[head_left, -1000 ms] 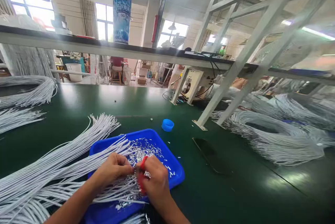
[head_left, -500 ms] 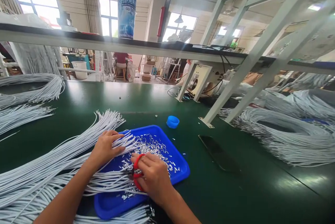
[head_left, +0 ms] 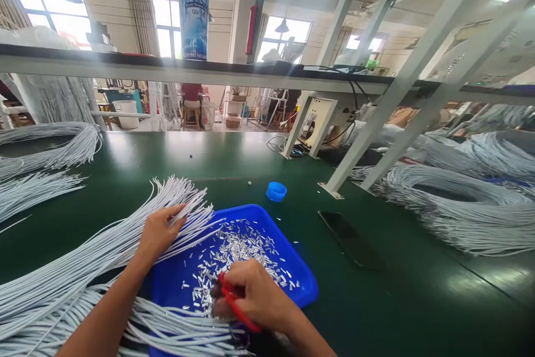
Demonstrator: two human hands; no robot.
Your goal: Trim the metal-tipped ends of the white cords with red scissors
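Note:
My left hand point(head_left: 159, 230) lies on a fan of white cords point(head_left: 96, 259) at the left edge of the blue tray point(head_left: 298, 276), its fingers curled over a few cord ends. My right hand point(head_left: 254, 296) is closed on a red-handled tool point(head_left: 234, 304), probably small scissors, at the tray's near side. Many small silvery cut pieces point(head_left: 238, 248) lie scattered in the tray. More white cords cross the tray's near edge under my right hand.
A blue cap point(head_left: 276, 191) and a dark phone point(head_left: 350, 240) lie on the green bench beyond and right of the tray. Big coils of white cord point(head_left: 455, 218) fill the right side, more bundles point(head_left: 42, 151) the far left. White frame legs point(head_left: 368, 140) stand on the bench.
My left hand went from pinching cord ends beside my right hand out to the left onto the cord fan. My right hand with the red tool drew back toward me, lower in the tray.

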